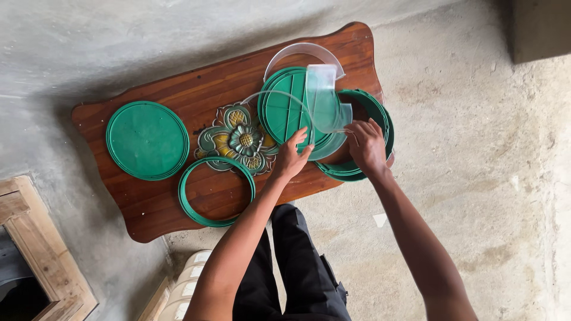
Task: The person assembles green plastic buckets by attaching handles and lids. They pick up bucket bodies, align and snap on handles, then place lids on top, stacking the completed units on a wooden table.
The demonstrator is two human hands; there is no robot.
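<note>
Clear plastic sheet (324, 98), curved and see-through, stands up from the stack near the far right corner of the wooden table (154, 208). In the head view, the right hand (366, 145) pinches the sheet's lower edge between fingertips, over the right edge of the table. The left hand (291, 157) has its fingers spread and bent, the tips pressing on the rim of a green round lid (285, 110) that lies under the sheet; whether it also grips a thin clear hoop (270, 94) arching over that lid, I cannot tell. A second clear curved strip (303, 50) rests at the far edge of the table, behind the lid. Green rings (377, 113) are stacked under the right hand, hanging partly past the right edge. At the middle of the table sits a carved flower inlay (241, 139) in gold and green, just beside the left hand. An open green ring (217, 190) lies near the near edge, touching the inlay. A flat green disc (147, 139) lies toward the left end, well apart from both hands. Below the table, dark trousers (291, 267) show over a bare concrete floor (476, 178).
</note>
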